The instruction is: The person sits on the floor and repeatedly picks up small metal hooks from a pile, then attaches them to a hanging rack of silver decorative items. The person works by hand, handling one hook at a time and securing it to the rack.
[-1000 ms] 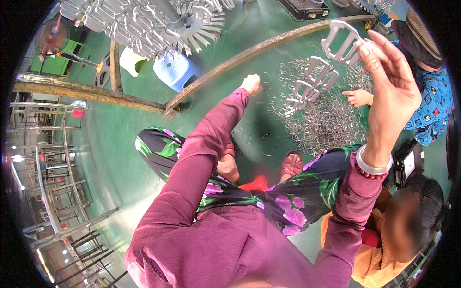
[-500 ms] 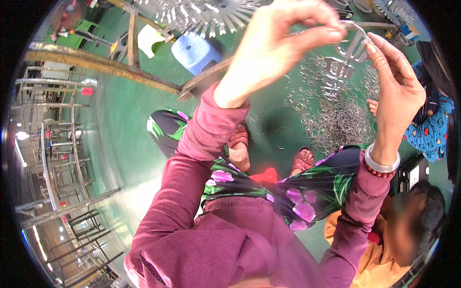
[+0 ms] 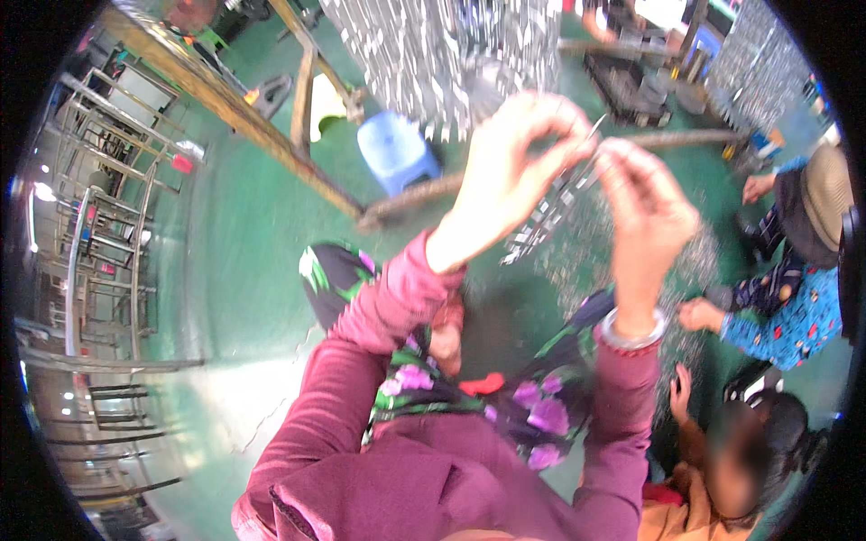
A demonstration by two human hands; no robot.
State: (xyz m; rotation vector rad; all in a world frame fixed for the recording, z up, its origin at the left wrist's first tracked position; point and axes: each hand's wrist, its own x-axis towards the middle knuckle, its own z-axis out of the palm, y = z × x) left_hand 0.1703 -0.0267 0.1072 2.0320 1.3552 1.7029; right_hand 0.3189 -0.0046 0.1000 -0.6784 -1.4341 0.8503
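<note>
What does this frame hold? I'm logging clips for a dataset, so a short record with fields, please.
setting: workshop with a green floor
left hand: raised, fingers pinched on a bunch of metal pieces
right hand: raised, pinching the same bunch from the other side
wrist: silver bangle on the right
floor ahead: pile of metal pieces, blue stool
others: two people seated at right

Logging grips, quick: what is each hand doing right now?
Left hand: pinched shut on the metal pieces.
Right hand: closed on the same metal pieces.
</note>
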